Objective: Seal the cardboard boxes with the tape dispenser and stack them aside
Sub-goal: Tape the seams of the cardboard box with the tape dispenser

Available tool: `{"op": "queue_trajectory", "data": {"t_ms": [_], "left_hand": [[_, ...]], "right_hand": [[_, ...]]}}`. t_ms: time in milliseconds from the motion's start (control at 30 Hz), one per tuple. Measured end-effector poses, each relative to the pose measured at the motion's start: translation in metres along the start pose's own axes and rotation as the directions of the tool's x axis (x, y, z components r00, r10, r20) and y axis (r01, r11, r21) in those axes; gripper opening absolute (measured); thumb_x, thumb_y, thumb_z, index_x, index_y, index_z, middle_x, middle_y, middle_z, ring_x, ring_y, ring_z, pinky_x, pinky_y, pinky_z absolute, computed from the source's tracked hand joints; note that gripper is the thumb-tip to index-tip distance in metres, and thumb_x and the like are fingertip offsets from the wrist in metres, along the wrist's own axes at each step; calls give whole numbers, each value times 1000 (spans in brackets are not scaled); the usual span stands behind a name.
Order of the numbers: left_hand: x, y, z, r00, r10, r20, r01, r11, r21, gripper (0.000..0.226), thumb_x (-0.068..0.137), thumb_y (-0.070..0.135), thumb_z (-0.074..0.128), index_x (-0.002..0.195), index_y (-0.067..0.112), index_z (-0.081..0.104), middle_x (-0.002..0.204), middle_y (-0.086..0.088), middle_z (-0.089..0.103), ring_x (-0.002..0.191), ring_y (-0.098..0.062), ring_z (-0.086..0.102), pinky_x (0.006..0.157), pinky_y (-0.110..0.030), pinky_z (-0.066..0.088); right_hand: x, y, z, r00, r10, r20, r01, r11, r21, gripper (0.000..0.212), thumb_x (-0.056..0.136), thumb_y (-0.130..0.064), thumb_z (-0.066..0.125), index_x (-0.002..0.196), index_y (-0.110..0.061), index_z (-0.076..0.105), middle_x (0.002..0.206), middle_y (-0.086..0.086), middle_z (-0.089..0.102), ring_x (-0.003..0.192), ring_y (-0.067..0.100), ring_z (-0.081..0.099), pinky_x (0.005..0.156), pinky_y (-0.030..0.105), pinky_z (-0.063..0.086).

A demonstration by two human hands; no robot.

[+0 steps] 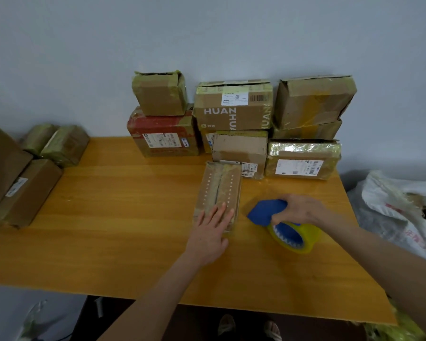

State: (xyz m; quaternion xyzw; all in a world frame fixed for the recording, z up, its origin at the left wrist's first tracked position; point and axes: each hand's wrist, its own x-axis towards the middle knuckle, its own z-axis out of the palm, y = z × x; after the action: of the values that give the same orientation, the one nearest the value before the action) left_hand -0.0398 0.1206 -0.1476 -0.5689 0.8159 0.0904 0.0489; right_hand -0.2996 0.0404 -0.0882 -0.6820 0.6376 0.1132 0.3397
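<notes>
Just right of frame centre, the flat left hand (213, 223) presses the narrow cardboard box (219, 190), whose long axis runs up-frame, while the right hand (298, 209) grips the tape dispenser (280, 223) just beside its right edge.

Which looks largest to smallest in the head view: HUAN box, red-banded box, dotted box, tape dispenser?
1. The HUAN box and red-banded box: alike, left unranked.
2. The dotted box under the left hand, though it sits nearer the camera.
3. The tape dispenser, partly covered by the right hand, so unsure.
</notes>
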Motion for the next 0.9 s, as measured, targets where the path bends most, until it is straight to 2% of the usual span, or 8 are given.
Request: {"op": "queue_trajectory", "data": {"t_ms": [100, 200, 300, 367, 500, 567, 733, 900], "left_hand": [[3, 9, -2, 999, -39, -4, 39, 999, -25, 72, 98, 37, 34, 146, 34, -21, 155, 6, -25, 145, -14, -21, 116, -38, -13], [8, 21, -4, 998, -63, 2, 63, 997, -53, 69, 99, 38, 32, 151, 31, -12, 154, 6, -25, 146, -16, -19, 117, -40, -11], [10, 21, -4, 998, -61, 2, 61, 997, -53, 69, 99, 38, 32, 148, 32, -17, 153, 6, -26, 145, -16, -20, 116, -39, -13], [9, 19, -3, 998, -57, 10, 57, 997, -49, 71, 99, 37, 33, 143, 34, -23, 153, 5, -26, 145, -16, -21, 115, -38, -14], [8, 19, -1, 998, -56, 7, 56, 998, -27, 73, 99, 38, 34, 142, 34, -25, 155, 5, -25, 144, -15, -22, 116, -38, -14], [8, 19, 0, 999, -54, 4, 54, 998, -24, 74, 98, 38, 34, 142, 34, -25, 154, 5, -26, 143, -15, -23, 117, -39, -13], [8, 20, -2, 998, -56, -3, 56, 998, -19, 73, 99, 38, 33, 143, 33, -25, 152, 5, -29, 142, -14, -25, 118, -39, -12], [7, 21, -6, 999, -47, 1, 47, 998, -33, 70, 99, 38, 31, 145, 30, -22, 154, 4, -27, 145, -16, -21, 118, -39, -11]], "right_hand": [[1, 14, 2, 997, 18, -74, 13, 913, 407, 47, 69, -40, 77, 109, -24, 59, 102, -4, 65, 92, 15, 61, 78, 34, 54], [4, 23, 13, 986, 115, -117, -10, 755, 656, 45, 75, -33, 78, 113, -19, 59, 101, -1, 62, 90, 17, 60, 70, 31, 50], [7, 37, 25, 970, 242, 13, -125, 451, 884, 48, 79, -33, 76, 119, -13, 60, 105, 10, 66, 92, 28, 65, 76, 41, 56], [7, 44, 35, 954, 273, 124, -192, 239, 952, 46, 82, -35, 74, 120, -14, 61, 105, 13, 68, 89, 31, 67, 73, 43, 57], [7, 52, 55, 929, 281, 241, -256, 16, 967, 37, 84, -39, 71, 110, -13, 64, 101, 12, 69, 86, 28, 66, 62, 38, 53], [6, 55, 58, 925, 297, 238, -262, 41, 964, 38, 85, -44, 69, 107, -14, 64, 99, 11, 69, 86, 26, 66, 62, 37, 52], [6, 65, 56, 898, 439, -35, -188, 454, 871, 40, 91, -51, 58, 110, -16, 60, 79, 12, 61, 72, 27, 57, 67, 43, 52], [6, 64, 54, 911, 386, -145, -197, 716, 670, 57, 96, -52, 47, 114, -1, 64, 84, 14, 62, 77, 28, 58, 70, 40, 46]]}}
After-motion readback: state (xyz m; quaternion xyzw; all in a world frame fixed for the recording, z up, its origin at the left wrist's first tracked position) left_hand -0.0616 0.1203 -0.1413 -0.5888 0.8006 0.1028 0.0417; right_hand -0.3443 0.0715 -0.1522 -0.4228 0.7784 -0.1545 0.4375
